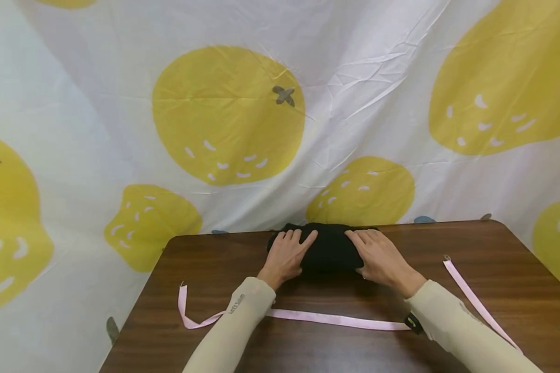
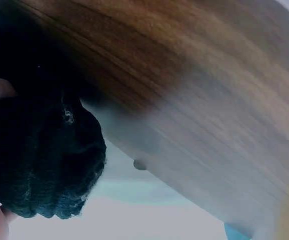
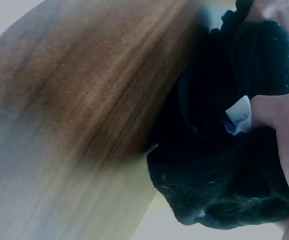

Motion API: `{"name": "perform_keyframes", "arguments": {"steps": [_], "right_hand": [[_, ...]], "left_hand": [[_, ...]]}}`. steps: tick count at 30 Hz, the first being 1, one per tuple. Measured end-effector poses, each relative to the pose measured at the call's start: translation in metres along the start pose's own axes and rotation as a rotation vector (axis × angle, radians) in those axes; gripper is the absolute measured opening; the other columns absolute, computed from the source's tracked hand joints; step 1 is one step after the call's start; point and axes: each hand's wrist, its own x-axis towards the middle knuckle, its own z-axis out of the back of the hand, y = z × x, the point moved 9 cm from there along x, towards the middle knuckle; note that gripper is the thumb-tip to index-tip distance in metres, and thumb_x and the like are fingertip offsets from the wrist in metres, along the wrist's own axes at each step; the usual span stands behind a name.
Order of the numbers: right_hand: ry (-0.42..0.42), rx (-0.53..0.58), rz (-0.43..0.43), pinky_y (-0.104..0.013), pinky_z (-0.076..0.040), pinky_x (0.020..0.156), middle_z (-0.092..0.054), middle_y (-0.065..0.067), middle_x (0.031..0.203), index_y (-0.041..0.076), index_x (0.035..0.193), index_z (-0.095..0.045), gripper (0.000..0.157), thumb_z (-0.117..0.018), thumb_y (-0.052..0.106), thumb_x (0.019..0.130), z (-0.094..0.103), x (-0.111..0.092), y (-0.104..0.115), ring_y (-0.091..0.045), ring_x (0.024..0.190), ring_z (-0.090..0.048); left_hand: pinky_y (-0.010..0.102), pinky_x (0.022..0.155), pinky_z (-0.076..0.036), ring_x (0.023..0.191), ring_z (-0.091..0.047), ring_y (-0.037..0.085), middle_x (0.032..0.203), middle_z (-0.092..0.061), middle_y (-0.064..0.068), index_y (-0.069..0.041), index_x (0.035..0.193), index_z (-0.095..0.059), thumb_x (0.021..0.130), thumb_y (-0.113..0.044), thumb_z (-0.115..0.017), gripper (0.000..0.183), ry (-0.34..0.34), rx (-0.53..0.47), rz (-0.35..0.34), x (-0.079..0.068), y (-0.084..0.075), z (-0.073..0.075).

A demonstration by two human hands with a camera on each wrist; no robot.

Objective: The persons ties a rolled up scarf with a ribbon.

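Observation:
A rolled black fabric bundle (image 1: 331,251) lies at the table's far edge, between my two hands. My left hand (image 1: 285,257) grips its left end, thumb toward the middle and fingers over the top. On the other end, my right hand (image 1: 383,259) holds it the same way. In the left wrist view the bundle (image 2: 47,155) has a fuzzy, ribbed knit surface with bits of lint. A small white label (image 3: 240,115) sticks out of the folds beside my right thumb (image 3: 272,112) in the right wrist view. What kind of item it is cannot be told.
A pink ribbon (image 1: 336,318) runs across the brown wooden table (image 1: 224,269) nearer to me, passing under my left forearm. Another pink strip (image 1: 478,303) with a metal end lies at the right. Behind the table hangs a white curtain (image 1: 354,103) printed with yellow fruit.

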Motion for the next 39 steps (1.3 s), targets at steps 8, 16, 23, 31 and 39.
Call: {"name": "perform_keyframes", "arguments": {"steps": [8, 16, 23, 31, 39], "right_hand": [[-0.086, -0.012, 0.032, -0.066, -0.027, 0.109, -0.066, -0.017, 0.111, -0.001, 0.128, -0.055, 0.098, -0.1, 0.028, 0.046, 0.013, 0.0, 0.002, -0.044, 0.126, -0.051], [-0.166, 0.059, 0.093, -0.059, -0.042, 0.101, -0.062, -0.019, 0.114, -0.002, 0.126, -0.053, 0.098, -0.1, 0.023, 0.044, 0.027, -0.005, 0.012, -0.039, 0.111, -0.059], [-0.209, 0.084, 0.119, -0.054, -0.049, 0.093, -0.056, -0.024, 0.124, -0.004, 0.13, -0.048, 0.104, -0.1, 0.022, 0.043, 0.042, -0.007, 0.022, -0.041, 0.11, -0.058], [-0.264, 0.169, 0.092, -0.051, -0.048, 0.093, -0.053, -0.026, 0.13, -0.006, 0.135, -0.046, 0.109, -0.099, 0.018, 0.043, 0.059, -0.007, 0.023, -0.04, 0.113, -0.057], [-0.388, 0.14, 0.176, -0.058, -0.036, 0.095, -0.065, -0.016, 0.113, -0.002, 0.124, -0.059, 0.097, -0.097, 0.028, 0.04, 0.076, -0.006, 0.033, -0.037, 0.108, -0.057]], "left_hand": [[0.037, 0.094, -0.047, 0.108, -0.058, 0.024, 0.124, -0.056, 0.008, -0.026, 0.151, -0.029, 0.073, -0.047, -0.081, 0.096, -0.014, -0.038, -0.018, 0.0, 0.007, 0.007], [0.039, 0.098, -0.047, 0.115, -0.058, 0.026, 0.13, -0.055, 0.01, -0.026, 0.151, -0.031, 0.07, -0.043, -0.083, 0.098, -0.031, -0.094, -0.04, -0.006, 0.013, 0.019], [0.038, 0.103, -0.045, 0.119, -0.058, 0.025, 0.134, -0.055, 0.01, -0.025, 0.151, -0.032, 0.068, -0.039, -0.085, 0.099, -0.068, -0.148, -0.048, -0.012, 0.021, 0.024], [0.04, 0.101, -0.047, 0.121, -0.057, 0.026, 0.133, -0.055, 0.01, -0.023, 0.149, -0.035, 0.064, -0.034, -0.088, 0.101, -0.141, -0.215, -0.054, -0.017, 0.03, 0.031], [0.039, 0.1, -0.048, 0.119, -0.058, 0.025, 0.133, -0.056, 0.009, -0.023, 0.148, -0.036, 0.06, -0.033, -0.091, 0.104, -0.196, -0.276, -0.065, -0.022, 0.037, 0.035]]}}
